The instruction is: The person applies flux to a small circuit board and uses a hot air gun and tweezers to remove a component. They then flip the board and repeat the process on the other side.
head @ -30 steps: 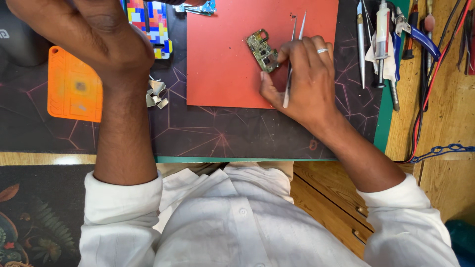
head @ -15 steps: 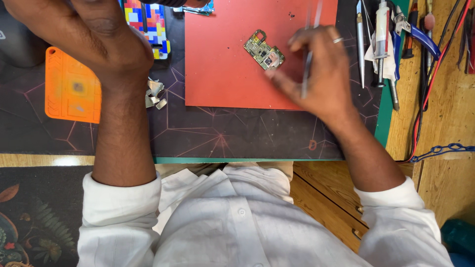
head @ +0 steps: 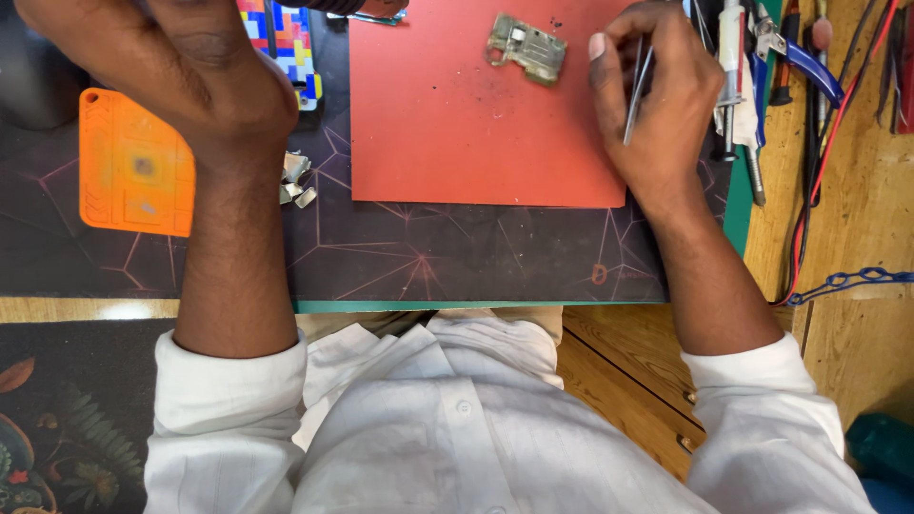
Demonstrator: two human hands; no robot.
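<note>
We saw a plain red rectangular mat (head: 457,143) on a dark work mat with thin pink line patterns (head: 457,257), beside an orange plastic case (head: 133,162) and a multicoloured block-patterned card (head: 286,38).

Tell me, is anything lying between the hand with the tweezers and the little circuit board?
Nothing visible. The right hand holds the tweezers just right of the circuit board, with only bare red mat between them.

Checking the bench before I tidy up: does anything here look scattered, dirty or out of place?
Yes. Small silvery metal scraps lie loose on the dark mat beside the left hand. The red mat carries dark specks near the small circuit board. The right hand holds tweezers.
</note>
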